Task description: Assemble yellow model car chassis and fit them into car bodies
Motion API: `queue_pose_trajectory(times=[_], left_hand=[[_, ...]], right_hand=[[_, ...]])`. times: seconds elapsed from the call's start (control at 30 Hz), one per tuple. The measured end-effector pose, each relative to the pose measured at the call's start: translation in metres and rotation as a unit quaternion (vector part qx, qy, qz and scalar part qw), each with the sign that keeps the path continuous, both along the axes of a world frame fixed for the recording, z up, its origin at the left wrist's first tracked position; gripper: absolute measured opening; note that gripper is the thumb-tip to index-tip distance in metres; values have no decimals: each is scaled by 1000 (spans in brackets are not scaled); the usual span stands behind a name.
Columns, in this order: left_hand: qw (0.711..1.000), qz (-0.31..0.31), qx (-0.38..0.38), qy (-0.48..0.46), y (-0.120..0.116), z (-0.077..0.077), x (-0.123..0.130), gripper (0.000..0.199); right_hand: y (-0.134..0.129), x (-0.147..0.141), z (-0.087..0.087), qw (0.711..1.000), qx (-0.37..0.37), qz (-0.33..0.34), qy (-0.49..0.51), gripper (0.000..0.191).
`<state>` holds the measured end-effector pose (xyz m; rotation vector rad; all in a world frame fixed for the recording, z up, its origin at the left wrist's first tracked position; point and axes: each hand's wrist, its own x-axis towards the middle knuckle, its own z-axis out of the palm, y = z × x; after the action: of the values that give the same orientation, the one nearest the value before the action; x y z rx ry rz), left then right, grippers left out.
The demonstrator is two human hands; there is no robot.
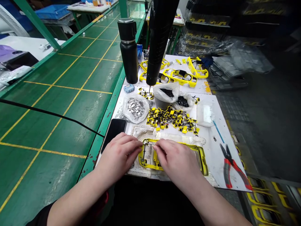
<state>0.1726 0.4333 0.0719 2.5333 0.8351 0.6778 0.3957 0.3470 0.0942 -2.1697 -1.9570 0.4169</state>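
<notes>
A yellow plastic frame [204, 161] lies in a worn white fixture [138, 171] close in front of me. Thumb and fingers of my left hand [121, 153] are closed at the frame's left edge, pinching it. Over the frame's inner opening, my right hand [177, 157] is pinched closed; whatever is between its fingertips is too small to make out. A thin black bar [145, 150] runs along the frame's left end, between my hands. Just behind the fixture is a heap of small yellow parts with black wires [171, 117].
Behind the fixture stand a bag of metal clips [135, 108] and bags of black screws [166, 92]. A black electric screwdriver [157, 40] hangs above them. Pliers [231, 166] lie at right, a phone [114, 133] at left. A black bottle [128, 51] stands beside the green conveyor [58, 125].
</notes>
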Motion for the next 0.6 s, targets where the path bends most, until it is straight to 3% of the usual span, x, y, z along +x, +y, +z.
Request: queue_pose_trajectory(times=[0.6], left_hand=[[996,-23,53,63,1,7,1,18]], right_hand=[[1,1,-4,1000,-8,3,6,24]])
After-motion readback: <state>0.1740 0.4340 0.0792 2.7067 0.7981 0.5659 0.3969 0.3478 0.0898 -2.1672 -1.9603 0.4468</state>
